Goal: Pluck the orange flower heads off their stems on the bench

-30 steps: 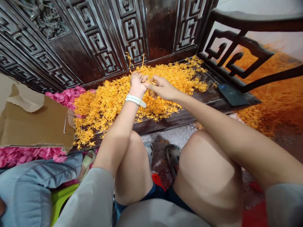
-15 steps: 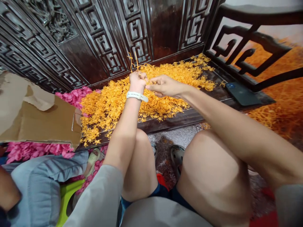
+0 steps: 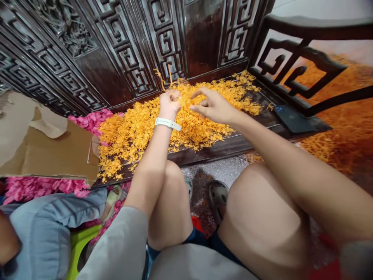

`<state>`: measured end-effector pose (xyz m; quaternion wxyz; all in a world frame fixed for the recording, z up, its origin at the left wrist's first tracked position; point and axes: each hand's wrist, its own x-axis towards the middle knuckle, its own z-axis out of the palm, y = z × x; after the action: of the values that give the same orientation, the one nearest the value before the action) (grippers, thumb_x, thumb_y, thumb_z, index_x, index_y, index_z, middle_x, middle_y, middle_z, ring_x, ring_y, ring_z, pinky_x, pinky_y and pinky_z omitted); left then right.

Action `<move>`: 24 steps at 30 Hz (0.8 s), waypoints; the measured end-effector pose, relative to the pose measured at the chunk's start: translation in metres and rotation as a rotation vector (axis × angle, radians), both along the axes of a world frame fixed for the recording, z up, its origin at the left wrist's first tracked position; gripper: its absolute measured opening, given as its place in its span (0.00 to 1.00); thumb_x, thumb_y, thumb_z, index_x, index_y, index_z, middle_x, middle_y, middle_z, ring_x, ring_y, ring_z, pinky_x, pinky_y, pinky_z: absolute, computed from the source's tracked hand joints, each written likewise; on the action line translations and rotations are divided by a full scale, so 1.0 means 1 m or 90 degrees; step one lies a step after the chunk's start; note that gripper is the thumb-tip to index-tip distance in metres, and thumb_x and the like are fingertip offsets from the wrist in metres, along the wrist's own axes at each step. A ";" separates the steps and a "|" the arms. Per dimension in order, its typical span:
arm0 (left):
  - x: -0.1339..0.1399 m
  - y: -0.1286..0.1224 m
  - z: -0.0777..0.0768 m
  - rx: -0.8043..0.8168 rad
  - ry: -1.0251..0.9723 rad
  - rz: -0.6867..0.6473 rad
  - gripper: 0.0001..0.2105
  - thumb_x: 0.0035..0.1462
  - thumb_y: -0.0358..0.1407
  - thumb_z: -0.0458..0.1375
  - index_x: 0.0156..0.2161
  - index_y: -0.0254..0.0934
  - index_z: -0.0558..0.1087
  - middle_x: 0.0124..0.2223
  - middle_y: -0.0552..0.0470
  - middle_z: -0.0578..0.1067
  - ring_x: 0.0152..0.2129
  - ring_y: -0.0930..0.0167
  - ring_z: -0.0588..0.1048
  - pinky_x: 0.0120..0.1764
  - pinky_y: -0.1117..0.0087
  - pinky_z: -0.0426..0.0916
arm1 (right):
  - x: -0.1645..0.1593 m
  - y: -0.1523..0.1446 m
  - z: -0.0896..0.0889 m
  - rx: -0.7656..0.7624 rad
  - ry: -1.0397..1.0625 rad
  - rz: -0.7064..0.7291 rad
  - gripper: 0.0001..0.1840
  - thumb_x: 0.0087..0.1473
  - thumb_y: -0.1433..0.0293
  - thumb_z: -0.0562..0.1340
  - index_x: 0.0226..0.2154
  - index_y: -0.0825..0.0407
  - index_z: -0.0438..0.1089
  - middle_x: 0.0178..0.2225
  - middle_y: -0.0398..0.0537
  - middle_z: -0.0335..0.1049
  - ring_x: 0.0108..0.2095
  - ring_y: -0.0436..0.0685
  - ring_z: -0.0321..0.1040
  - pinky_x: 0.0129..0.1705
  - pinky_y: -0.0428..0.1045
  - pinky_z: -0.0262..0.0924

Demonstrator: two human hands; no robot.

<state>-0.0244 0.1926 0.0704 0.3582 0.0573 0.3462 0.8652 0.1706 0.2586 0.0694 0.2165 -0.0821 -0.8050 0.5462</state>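
My left hand (image 3: 169, 102), with a white band on its wrist, is closed around thin orange plastic stems (image 3: 170, 76). Their ends stick up above the fist. To its right, my right hand (image 3: 214, 105) hovers with thumb and forefinger apart and nothing visible between them. Both hands are over a wide heap of small orange plastic flower pieces (image 3: 140, 136) on a dark wooden bench (image 3: 204, 151). Exactly how the stems sit inside my left fist is hidden by the fingers.
A carved wooden back (image 3: 204, 39) rises behind the heap, and a carved armrest (image 3: 309, 58) is at right. A phone (image 3: 294, 118) lies near it. At left are a cardboard box (image 3: 58, 147), pink petals (image 3: 43, 188) and another person's jeans-clad leg (image 3: 46, 229). More orange pieces (image 3: 349, 128) are piled beyond the armrest.
My right hand has drawn away from my left hand to the right, and its thumb and forefinger have parted. My left hand keeps its grip on the stems.
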 end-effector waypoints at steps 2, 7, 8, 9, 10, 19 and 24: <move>0.023 0.014 0.004 0.025 -0.029 -0.005 0.19 0.75 0.23 0.44 0.29 0.41 0.53 0.22 0.63 0.47 0.14 0.77 0.48 0.20 0.75 0.46 | 0.001 0.002 0.002 0.040 0.017 -0.008 0.25 0.60 0.54 0.73 0.51 0.47 0.68 0.24 0.37 0.58 0.25 0.52 0.55 0.31 0.50 0.57; 0.054 0.017 0.013 0.010 -0.072 -0.015 0.17 0.75 0.24 0.46 0.31 0.40 0.54 0.21 0.63 0.48 0.13 0.79 0.48 0.20 0.75 0.46 | 0.003 0.004 0.007 0.195 0.001 -0.025 0.20 0.63 0.50 0.69 0.41 0.48 0.69 0.27 0.43 0.61 0.34 0.58 0.59 0.39 0.52 0.59; 0.056 0.015 0.014 0.013 -0.085 -0.017 0.17 0.75 0.24 0.46 0.31 0.40 0.54 0.21 0.63 0.48 0.13 0.79 0.48 0.19 0.75 0.46 | 0.004 0.005 0.007 0.207 -0.002 -0.025 0.20 0.64 0.50 0.68 0.39 0.49 0.69 0.27 0.43 0.61 0.34 0.58 0.59 0.38 0.52 0.59; 0.055 0.014 0.016 0.015 -0.097 -0.018 0.18 0.75 0.24 0.45 0.31 0.41 0.53 0.21 0.63 0.48 0.13 0.79 0.48 0.19 0.75 0.45 | 0.005 0.005 0.008 0.204 -0.002 -0.017 0.20 0.65 0.50 0.67 0.38 0.49 0.69 0.26 0.43 0.61 0.33 0.57 0.59 0.37 0.51 0.58; 0.053 0.013 0.017 0.017 -0.105 -0.012 0.17 0.75 0.24 0.44 0.31 0.41 0.53 0.21 0.63 0.47 0.13 0.79 0.47 0.19 0.74 0.44 | 0.007 0.003 0.009 0.187 -0.003 0.005 0.21 0.65 0.50 0.67 0.36 0.50 0.69 0.25 0.42 0.59 0.31 0.55 0.57 0.35 0.50 0.56; -0.007 -0.023 0.007 -0.119 0.148 0.213 0.22 0.82 0.38 0.43 0.31 0.37 0.60 0.20 0.61 0.50 0.17 0.79 0.48 0.23 0.75 0.43 | 0.059 -0.036 0.047 -0.053 -0.275 0.607 0.25 0.58 0.48 0.73 0.36 0.54 0.77 0.26 0.43 0.72 0.23 0.48 0.66 0.27 0.44 0.59; 0.002 -0.032 0.003 -0.094 0.164 0.161 0.21 0.80 0.37 0.47 0.30 0.36 0.64 0.18 0.59 0.54 0.16 0.81 0.49 0.21 0.77 0.39 | 0.095 0.053 0.038 -0.252 0.207 -0.054 0.27 0.55 0.42 0.68 0.38 0.49 0.72 0.29 0.45 0.72 0.29 0.54 0.66 0.30 0.48 0.65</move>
<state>-0.0225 0.1606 0.0730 0.2026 0.0974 0.4561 0.8611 0.2653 0.3117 0.1077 0.3454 -0.0677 -0.6329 0.6897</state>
